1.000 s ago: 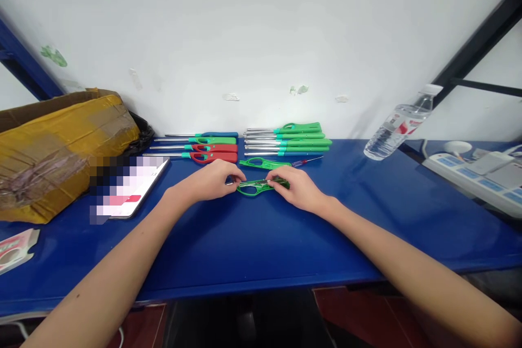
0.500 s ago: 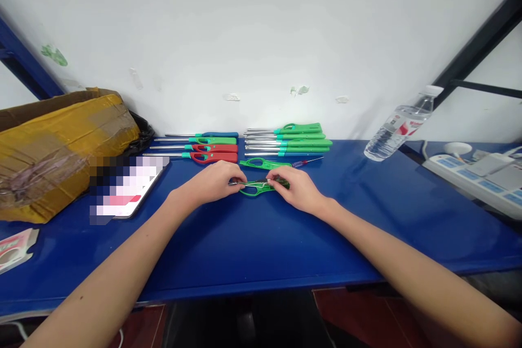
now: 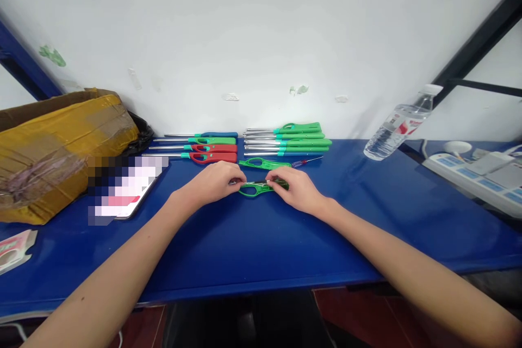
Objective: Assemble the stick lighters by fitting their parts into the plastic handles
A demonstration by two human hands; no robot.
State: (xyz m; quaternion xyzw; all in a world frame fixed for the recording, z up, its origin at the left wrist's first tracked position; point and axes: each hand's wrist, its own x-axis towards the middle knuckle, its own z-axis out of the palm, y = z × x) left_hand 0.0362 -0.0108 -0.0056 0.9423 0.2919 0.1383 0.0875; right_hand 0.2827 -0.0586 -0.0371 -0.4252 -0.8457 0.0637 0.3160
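While both forearms are stretched over the blue bench (image 3: 261,244), a green casing (image 3: 263,190) with an open loop is seen between the two hands, near the middle of the work surface; whether it is resting there or slightly raised cannot be told. By the left hand (image 3: 222,180), a slim metal part (image 3: 234,182) is pinched at the casing's looped end, with thumb and fingers drawn narrowly together. By the right hand (image 3: 294,186), a dark inner part (image 3: 260,181) is gripped in a similar narrow pinch, and the casing's other end is partly covered by the fingers; the exact hold is too small to be made out.

Just beyond the hands, a second green casing (image 3: 271,165) is laid flat, with a screwdriver (image 3: 299,163) placed at its right end. Farther back, two groups of long-necked lighters are arranged side by side, their metal tubes pointed left: blue, green and red handles (image 3: 220,148) are shown in the left group, and mostly green handles (image 3: 305,136) are heaped closely in the right group.

To the left, a phone (image 3: 153,174) is set beside a taped cardboard box (image 3: 69,147). To the right, a water bottle (image 3: 395,130) and a white power strip (image 3: 468,176) are placed well apart from the hands.
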